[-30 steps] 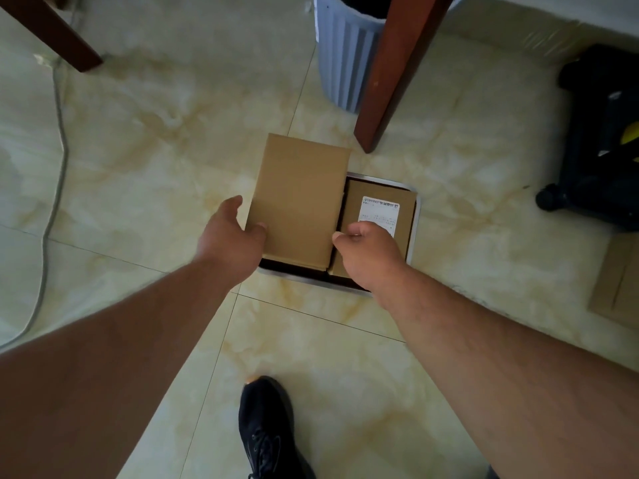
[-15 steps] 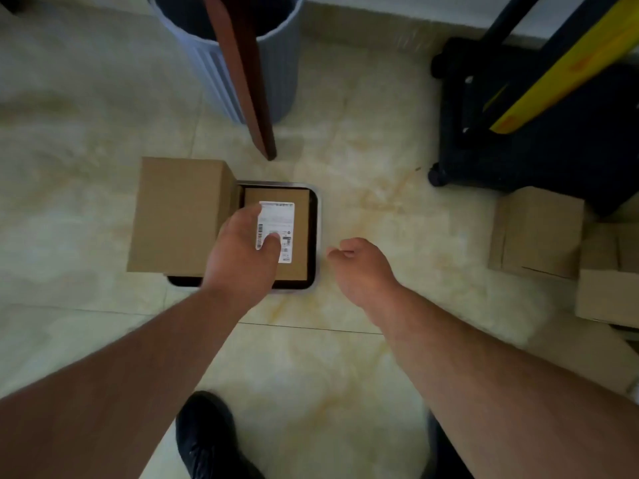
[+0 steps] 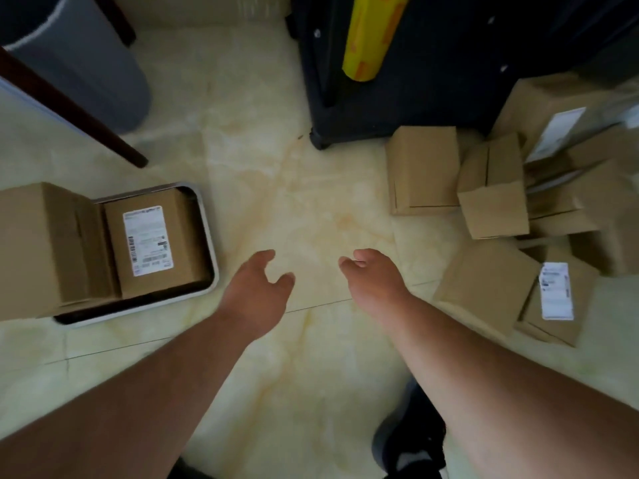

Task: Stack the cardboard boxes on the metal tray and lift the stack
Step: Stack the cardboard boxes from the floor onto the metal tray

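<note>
**Hands held over the floor with nothing in them**

Hands are out in front of the person, over the pale tiled floor (image 3: 311,209). The left hand (image 3: 257,288) has its fingers (image 3: 266,259) loosely curled and spread a little, and it holds nothing. The right hand (image 3: 371,276) is the same, with loose fingers and nothing in it. The 2 hands are near each other but apart.

On the left lies the metal tray (image 3: 212,250) on the floor. 2 cardboard boxes sit on it side by side. The labelled box (image 3: 155,243) has a white sticker on top and sits inside the tray near its right rim. The plain box (image 3: 45,250) is bigger, stands just beside it on the left, and hangs out past the tray. The left hand is near the tray's right corner but does not touch it.

On the right is a pile of boxes (image 3: 501,209) on the floor, some tilted, some with white stickers. The right hand is apart from the pile.

Behind are a grey bin (image 3: 86,63), a dark wooden leg (image 3: 79,115), a black cart (image 3: 415,81) and a yellow roll (image 3: 373,36). A black shoe (image 3: 415,444) shows at the bottom.
</note>
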`<state>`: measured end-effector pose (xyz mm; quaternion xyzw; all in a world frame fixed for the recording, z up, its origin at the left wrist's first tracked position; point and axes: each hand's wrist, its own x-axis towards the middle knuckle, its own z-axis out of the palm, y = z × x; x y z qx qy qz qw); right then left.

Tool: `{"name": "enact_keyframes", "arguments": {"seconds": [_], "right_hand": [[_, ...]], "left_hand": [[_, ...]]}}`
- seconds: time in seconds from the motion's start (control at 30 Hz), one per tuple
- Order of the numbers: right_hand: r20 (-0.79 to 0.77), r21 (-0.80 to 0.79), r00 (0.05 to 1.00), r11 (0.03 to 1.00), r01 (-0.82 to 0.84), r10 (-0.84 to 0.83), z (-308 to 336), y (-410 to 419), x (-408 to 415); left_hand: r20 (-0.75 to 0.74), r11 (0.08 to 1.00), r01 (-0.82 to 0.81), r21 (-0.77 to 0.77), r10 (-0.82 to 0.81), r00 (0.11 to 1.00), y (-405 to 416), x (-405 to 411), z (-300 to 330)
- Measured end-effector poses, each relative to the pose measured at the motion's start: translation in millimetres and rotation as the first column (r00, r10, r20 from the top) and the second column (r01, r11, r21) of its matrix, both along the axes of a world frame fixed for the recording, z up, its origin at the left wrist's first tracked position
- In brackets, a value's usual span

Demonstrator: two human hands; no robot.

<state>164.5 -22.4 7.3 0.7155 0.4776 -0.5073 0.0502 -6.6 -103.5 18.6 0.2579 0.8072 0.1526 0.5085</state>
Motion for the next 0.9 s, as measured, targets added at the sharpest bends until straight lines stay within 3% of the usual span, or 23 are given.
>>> {"name": "enact_keyframes", "arguments": {"seconds": [0.37, 0.9], "right_hand": [[-0.005, -0.037, 0.992, 0.991, 0.125, -0.125, -3.0, 27.4, 114.3], [0.072, 0.002, 0.948, 0.951, 0.310, -0.309, -7.0, 104.5, 265.1]], "left_hand": [[0.038, 0.990, 0.142, -0.020, -0.141, 0.989, 45.7, 113.4, -11.9], [0.097, 0.978, 0.207, -0.029, -0.204, 0.974, 158.3, 243.9, -24.1]]}}
